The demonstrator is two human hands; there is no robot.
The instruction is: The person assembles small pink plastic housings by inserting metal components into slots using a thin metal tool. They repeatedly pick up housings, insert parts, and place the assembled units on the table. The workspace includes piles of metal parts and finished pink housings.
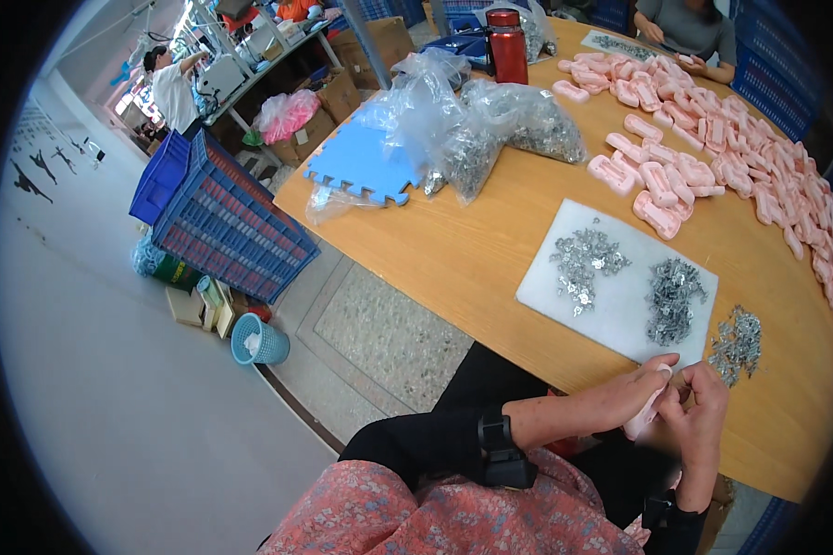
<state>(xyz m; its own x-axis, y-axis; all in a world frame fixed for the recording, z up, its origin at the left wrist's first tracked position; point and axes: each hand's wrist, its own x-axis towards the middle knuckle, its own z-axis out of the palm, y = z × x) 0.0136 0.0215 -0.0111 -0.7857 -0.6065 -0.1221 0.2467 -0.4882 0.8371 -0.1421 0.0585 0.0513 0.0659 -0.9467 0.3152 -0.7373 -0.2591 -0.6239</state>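
Close to the table's near edge, my left hand [627,396] is wrapped around a pale pink plastic piece [642,418]. Against that piece my right hand [701,405] is closed in a pinch, and whatever is between its fingertips is hidden. Just beyond my hands lies a white foam mat [578,342] bearing a loose spread of small silvery metal parts [583,264] and a denser, darker pile of metal parts [673,301]. To the mat's right, another heap of small metal parts [737,344] rests directly on the wooden table [416,250].
Many pink plastic pieces [713,120] cover the table's far right. Clear bags of metal parts [537,125], a blue foam tile [361,162] and a red flask [507,46] stand farther back. Blue crates [236,217] are stacked at left. Another person [690,37] sits across the table.
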